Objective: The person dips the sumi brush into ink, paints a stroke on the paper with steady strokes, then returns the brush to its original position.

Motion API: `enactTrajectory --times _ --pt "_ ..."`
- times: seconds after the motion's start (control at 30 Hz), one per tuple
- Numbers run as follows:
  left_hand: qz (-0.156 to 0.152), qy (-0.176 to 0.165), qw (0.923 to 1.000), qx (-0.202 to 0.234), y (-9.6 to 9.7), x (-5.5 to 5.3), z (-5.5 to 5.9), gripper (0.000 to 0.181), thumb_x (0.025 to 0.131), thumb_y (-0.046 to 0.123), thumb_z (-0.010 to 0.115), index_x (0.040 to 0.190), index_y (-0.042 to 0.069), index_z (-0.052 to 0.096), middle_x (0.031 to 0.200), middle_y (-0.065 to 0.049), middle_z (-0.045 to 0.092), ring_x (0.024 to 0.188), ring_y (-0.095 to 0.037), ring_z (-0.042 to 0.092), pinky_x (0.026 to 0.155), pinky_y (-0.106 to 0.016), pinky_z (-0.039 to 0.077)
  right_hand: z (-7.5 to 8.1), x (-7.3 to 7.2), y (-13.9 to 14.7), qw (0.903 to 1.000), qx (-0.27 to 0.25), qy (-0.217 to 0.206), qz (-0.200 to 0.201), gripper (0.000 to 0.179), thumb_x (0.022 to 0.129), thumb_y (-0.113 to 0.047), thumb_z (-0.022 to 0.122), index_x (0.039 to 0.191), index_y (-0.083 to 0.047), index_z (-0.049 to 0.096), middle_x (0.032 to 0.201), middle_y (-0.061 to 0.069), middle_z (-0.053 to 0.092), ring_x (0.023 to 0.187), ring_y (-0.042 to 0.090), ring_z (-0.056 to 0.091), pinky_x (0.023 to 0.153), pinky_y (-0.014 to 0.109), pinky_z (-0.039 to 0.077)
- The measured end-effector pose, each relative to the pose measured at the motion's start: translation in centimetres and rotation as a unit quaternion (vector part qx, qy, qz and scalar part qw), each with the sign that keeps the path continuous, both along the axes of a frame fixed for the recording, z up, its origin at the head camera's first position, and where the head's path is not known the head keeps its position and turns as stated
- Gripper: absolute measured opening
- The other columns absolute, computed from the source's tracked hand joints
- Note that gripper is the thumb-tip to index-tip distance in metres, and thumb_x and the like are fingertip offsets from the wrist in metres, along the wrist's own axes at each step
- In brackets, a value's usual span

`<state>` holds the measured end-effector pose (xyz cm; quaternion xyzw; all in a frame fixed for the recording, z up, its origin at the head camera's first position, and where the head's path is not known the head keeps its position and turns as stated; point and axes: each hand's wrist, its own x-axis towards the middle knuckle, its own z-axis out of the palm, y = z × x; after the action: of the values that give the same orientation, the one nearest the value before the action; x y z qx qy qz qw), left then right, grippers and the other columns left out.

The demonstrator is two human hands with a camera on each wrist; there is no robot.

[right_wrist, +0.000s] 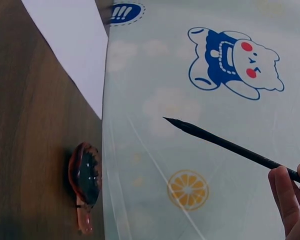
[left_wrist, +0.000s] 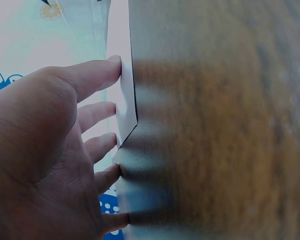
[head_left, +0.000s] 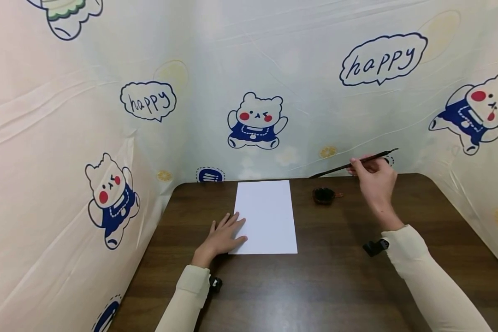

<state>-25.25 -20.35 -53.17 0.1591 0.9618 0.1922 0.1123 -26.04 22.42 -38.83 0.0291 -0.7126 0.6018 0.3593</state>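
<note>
A thin dark writing brush (head_left: pixel 336 169) is pinched in my right hand (head_left: pixel 377 177), raised over the back right of the table. In the right wrist view the brush (right_wrist: pixel 225 144) slants with its pointed dark tip toward the paper side. Below it on the table sits a small dish of black ink (head_left: pixel 324 196) with a short reddish handle. My left hand (head_left: pixel 224 235) rests with spread fingers on the left edge of a white sheet of paper (head_left: pixel 267 216). Seen from the left wrist, the thumb (left_wrist: pixel 102 75) and nearest fingers lie at the sheet, the others on the wood.
The brown wooden table (head_left: pixel 315 286) ends at a pale curtain (head_left: pixel 307 138) printed with bears and speech bubbles, which also hangs along both sides. A small black device (head_left: pixel 375 248) is strapped at the right wrist, another (head_left: pixel 216 284) at the left.
</note>
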Motion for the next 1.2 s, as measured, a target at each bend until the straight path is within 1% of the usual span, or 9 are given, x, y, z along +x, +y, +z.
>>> enactTrajectory --times 0.13,0.27,0.37,0.47,0.6,0.83,0.9,1.07,1.2 --pt "0.0 0.003 1.0 0.0 0.0 0.0 0.0 0.069 0.104 0.049 0.063 0.165 0.023 0.043 0.179 -0.006 0.023 0.167 -0.04 0.013 0.125 -0.079 0.005 0.3 0.1 -0.7 1.0 0.004 0.001 0.006 0.02 0.099 -0.002 0.074 0.104 0.017 0.069 0.088 0.011 0.079 0.071 -0.003 0.075 0.069 0.016 0.061" --pt "0.0 0.002 1.0 0.001 0.1 0.1 0.1 0.069 0.104 0.048 0.063 0.165 0.024 0.043 0.179 -0.006 0.023 0.167 -0.04 0.013 0.125 -0.079 0.004 0.0 -0.6 -1.1 0.9999 0.006 -0.009 0.003 0.02 0.099 -0.004 0.074 0.104 0.015 0.069 0.093 0.024 0.079 0.071 -0.003 0.075 0.07 0.016 0.061" --pt "-0.001 0.002 1.0 0.004 0.1 0.1 0.2 0.069 0.104 0.047 0.064 0.165 0.023 0.043 0.179 -0.006 0.023 0.167 -0.04 0.013 0.125 -0.079 0.004 -0.8 -1.5 -1.1 0.9999 0.007 -0.015 0.0 0.019 0.099 -0.005 0.074 0.105 0.012 0.069 0.096 0.028 0.079 0.071 -0.004 0.074 0.069 0.015 0.061" --pt "-0.001 0.003 1.0 0.004 0.2 0.0 0.2 0.069 0.104 0.046 0.065 0.165 0.021 0.044 0.179 -0.007 0.024 0.166 -0.041 0.014 0.125 -0.08 0.005 -1.4 -2.3 -1.2 0.9998 0.009 -0.015 0.0 0.019 0.099 -0.007 0.076 0.106 0.01 0.072 0.097 0.027 0.079 0.07 -0.005 0.074 0.068 0.014 0.06" --pt "-0.001 0.002 1.0 0.002 0.2 0.0 0.2 0.069 0.104 0.046 0.065 0.164 0.021 0.044 0.179 -0.008 0.024 0.166 -0.041 0.015 0.125 -0.08 0.006 -1.5 -2.7 -1.6 0.9999 0.008 -0.011 0.005 0.019 0.098 -0.008 0.077 0.105 0.009 0.073 0.096 0.026 0.08 0.071 -0.005 0.074 0.069 0.014 0.06" --pt "-0.002 -0.001 0.9999 0.012 0.0 0.1 0.0 0.069 0.104 0.047 0.063 0.165 0.021 0.043 0.179 -0.008 0.023 0.166 -0.041 0.013 0.125 -0.08 0.003 0.0 -1.3 -3.4 0.9996 -0.003 -0.003 0.027 0.018 0.099 -0.002 0.074 0.104 0.015 0.07 0.097 0.035 0.076 0.071 -0.001 0.075 0.069 0.016 0.061" --pt "-0.003 0.001 0.9999 0.014 0.0 0.1 -0.1 0.069 0.104 0.046 0.064 0.165 0.02 0.043 0.179 -0.009 0.023 0.166 -0.041 0.013 0.125 -0.08 0.003 0.5 -0.9 -3.9 0.9993 -0.004 -0.003 0.036 0.017 0.099 -0.001 0.074 0.104 0.015 0.07 0.096 0.033 0.077 0.071 -0.001 0.075 0.069 0.015 0.06" --pt "-0.002 -0.002 0.9999 0.011 0.1 0.1 -0.1 0.07 0.104 0.046 0.064 0.165 0.02 0.042 0.179 -0.009 0.022 0.166 -0.041 0.012 0.125 -0.079 0.001 0.7 -0.8 -4.7 0.9988 0.005 -0.003 0.048 0.018 0.1 -0.003 0.073 0.105 0.014 0.07 0.096 0.03 0.078 0.073 0.0 0.076 0.069 0.015 0.06" --pt "-0.001 -0.005 1.0 0.005 0.1 0.1 0.0 0.069 0.105 0.047 0.063 0.166 0.022 0.041 0.18 -0.007 0.021 0.167 -0.039 0.011 0.126 -0.078 0.002 0.8 -0.7 -5.6 0.9988 0.007 -0.01 0.047 0.018 0.099 -0.004 0.074 0.105 0.013 0.071 0.099 0.035 0.076 0.071 -0.001 0.075 0.07 0.017 0.061"
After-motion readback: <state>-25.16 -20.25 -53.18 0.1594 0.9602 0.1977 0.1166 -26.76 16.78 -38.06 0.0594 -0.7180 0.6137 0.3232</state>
